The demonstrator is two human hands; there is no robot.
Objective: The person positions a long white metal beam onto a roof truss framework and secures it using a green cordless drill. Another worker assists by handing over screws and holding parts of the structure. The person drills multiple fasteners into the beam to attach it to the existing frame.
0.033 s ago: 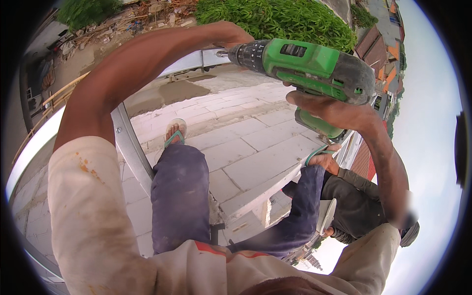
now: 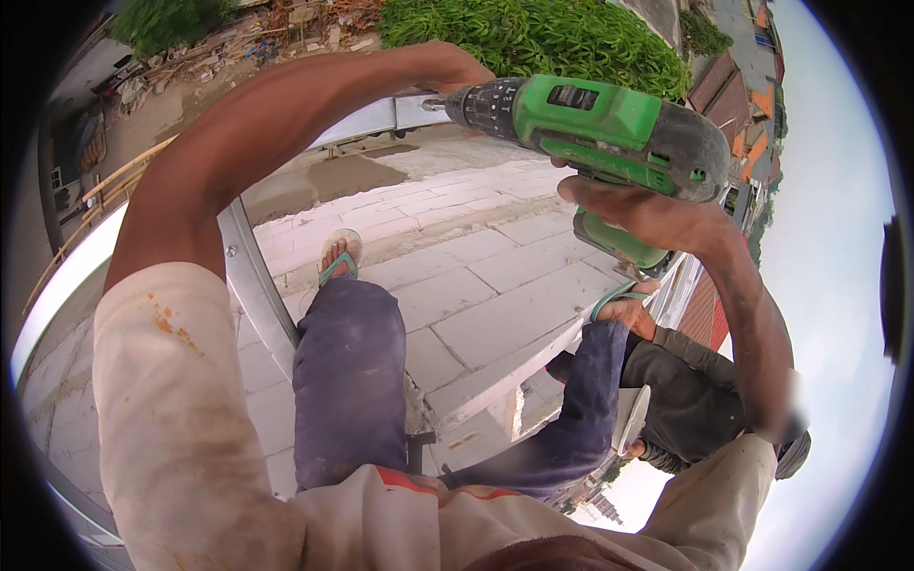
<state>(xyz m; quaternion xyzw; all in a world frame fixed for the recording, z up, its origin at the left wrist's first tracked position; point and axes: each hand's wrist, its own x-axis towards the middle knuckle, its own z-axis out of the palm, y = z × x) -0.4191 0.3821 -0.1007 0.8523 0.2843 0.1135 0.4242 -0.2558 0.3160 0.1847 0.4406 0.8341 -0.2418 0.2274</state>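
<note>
My right hand (image 2: 643, 209) is wrapped round the grip of a green and black cordless drill (image 2: 590, 114), held sideways with its chuck toward the left. The bit (image 2: 433, 104) meets the face of a shiny metal channel (image 2: 367, 122); whether it has gone in cannot be made out. My left arm arches over from the left, and the left hand (image 2: 459, 65) is beside the chuck at the channel. Its fingers are hidden behind the drill.
Beneath my sandalled feet runs a pale block wall (image 2: 495, 285) with a drop along its edge. A metal stud (image 2: 255, 276) slants past my left leg. A co-worker in dark clothes (image 2: 681, 385) is close on the right. Leafy plants (image 2: 543, 43) and rubble lie below.
The drill and my right hand have shifted very slightly to the right. Otherwise the view is nearly the same.
</note>
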